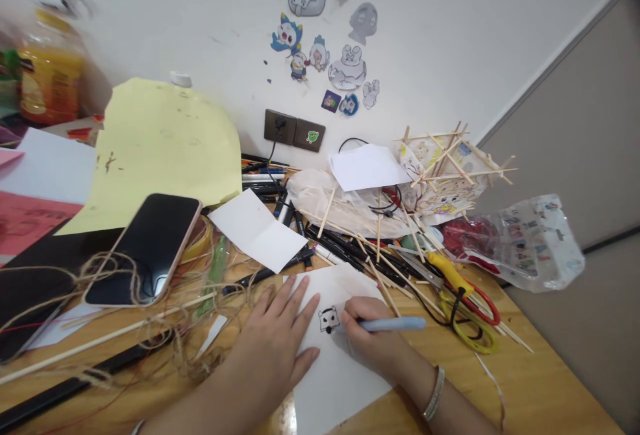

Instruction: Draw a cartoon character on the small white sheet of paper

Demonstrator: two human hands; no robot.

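A sheet of white paper [340, 381] lies on the wooden table in front of me. On it is a small black drawing [329, 319] of a face with ears. My left hand [280, 328] rests flat on the sheet's left side, fingers spread. A pen with a light blue barrel [393, 323] is pinched in my right hand [375, 335], just right of the drawing. The pen's tip is hidden by my fingers. A bracelet [434, 393] circles my right wrist.
A phone [150, 248] and tangled twine [107, 268] lie to the left. Several black markers [345, 248] and thin wooden sticks [380, 275] clutter the back. Scissors with yellow and red handles [493, 311] and a clear plastic bag [535, 241] lie right, near a stick frame [450, 175].
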